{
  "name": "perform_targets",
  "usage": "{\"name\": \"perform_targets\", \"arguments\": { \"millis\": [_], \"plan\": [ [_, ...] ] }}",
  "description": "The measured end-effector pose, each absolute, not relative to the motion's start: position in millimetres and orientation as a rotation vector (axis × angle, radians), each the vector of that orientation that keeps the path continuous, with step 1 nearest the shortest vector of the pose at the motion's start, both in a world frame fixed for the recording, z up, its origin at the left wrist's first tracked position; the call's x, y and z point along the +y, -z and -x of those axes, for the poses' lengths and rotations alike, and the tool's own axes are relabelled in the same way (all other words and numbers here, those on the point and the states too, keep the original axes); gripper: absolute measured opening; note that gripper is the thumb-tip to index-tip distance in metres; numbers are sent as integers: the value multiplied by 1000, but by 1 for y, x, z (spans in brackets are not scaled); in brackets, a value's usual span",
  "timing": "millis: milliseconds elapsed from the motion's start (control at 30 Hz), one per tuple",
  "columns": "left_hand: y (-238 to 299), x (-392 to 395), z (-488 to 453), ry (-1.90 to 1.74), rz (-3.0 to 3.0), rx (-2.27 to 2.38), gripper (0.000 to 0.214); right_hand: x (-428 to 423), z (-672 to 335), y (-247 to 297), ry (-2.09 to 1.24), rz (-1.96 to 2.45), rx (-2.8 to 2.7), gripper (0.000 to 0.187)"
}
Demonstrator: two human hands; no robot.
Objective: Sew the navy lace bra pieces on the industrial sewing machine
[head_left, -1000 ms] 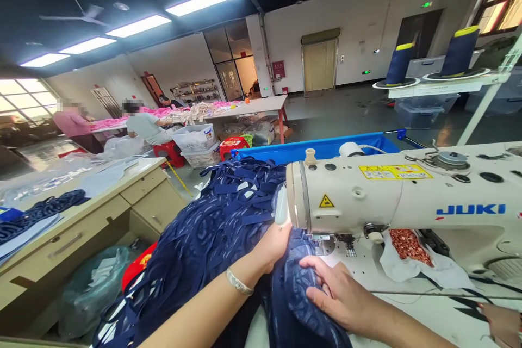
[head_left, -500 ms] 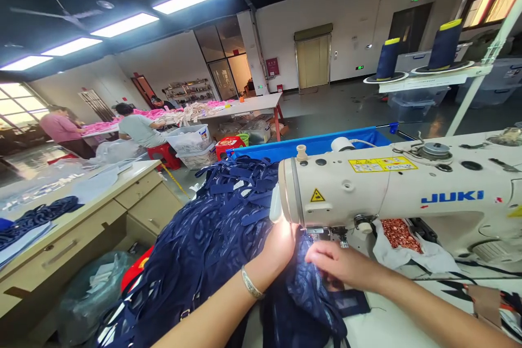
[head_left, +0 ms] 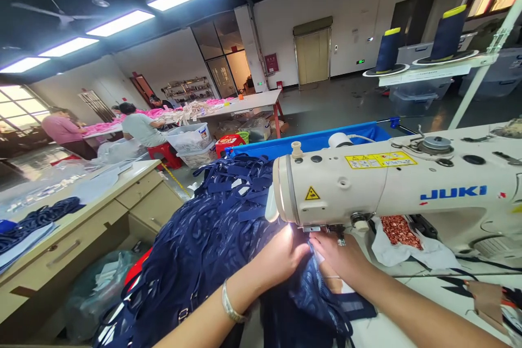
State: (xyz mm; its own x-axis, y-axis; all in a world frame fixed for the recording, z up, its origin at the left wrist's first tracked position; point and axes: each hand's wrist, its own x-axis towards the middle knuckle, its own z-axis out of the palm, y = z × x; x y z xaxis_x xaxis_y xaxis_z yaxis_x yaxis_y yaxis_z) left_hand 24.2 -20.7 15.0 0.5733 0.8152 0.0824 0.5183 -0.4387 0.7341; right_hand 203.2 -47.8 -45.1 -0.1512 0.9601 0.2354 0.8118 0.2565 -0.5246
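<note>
A navy lace bra [head_left: 312, 285] lies under the head of a white JUKI sewing machine [head_left: 383, 174], its lower part hanging toward me. My left hand [head_left: 281, 253] is closed on its fabric, just left of the lit needle area; the fingertips are partly hidden. From the right, my right hand [head_left: 336, 254] grips the same bra close to the presser foot, its fingers bent down and partly covered by the machine. A large pile of navy bras [head_left: 204, 234] with straps and white tags spreads to the left of my left hand.
A blue fabric trough [head_left: 310, 141] runs behind the machine. Two navy thread cones [head_left: 447, 32] stand on the rack at right. A white cloth with copper-coloured bits [head_left: 399, 232] rests under the machine arm. Left is a drawer desk [head_left: 81, 228]; people work at a far table [head_left: 261, 102].
My right hand has moved up and left, closer to the needle, and now grips the bra's edge. My left hand has shifted slightly down and left. The view has tilted a little.
</note>
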Motion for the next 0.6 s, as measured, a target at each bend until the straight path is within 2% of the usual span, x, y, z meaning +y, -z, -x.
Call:
{"name": "perform_targets", "arguments": {
  "millis": [67,167,433,533,600],
  "plan": [
    [-21,-25,-18,-469,-2190,1019,25,-47,-205,42,-349,1612,-2049,29],
    [-25,-22,-11,-431,-2315,1098,31,-46,-207,42,-323,1622,-2125,31],
    [-20,-16,-19,-268,-2454,1781,19,-48,-207,38,-256,1687,-2315,50],
    [-19,-28,-26,-196,-2654,1794,27,-50,-204,30,-195,1710,-2327,55],
    [-16,-32,-27,-218,-2812,1629,28,-50,-203,29,-165,1647,-2270,54]
  ]
}}
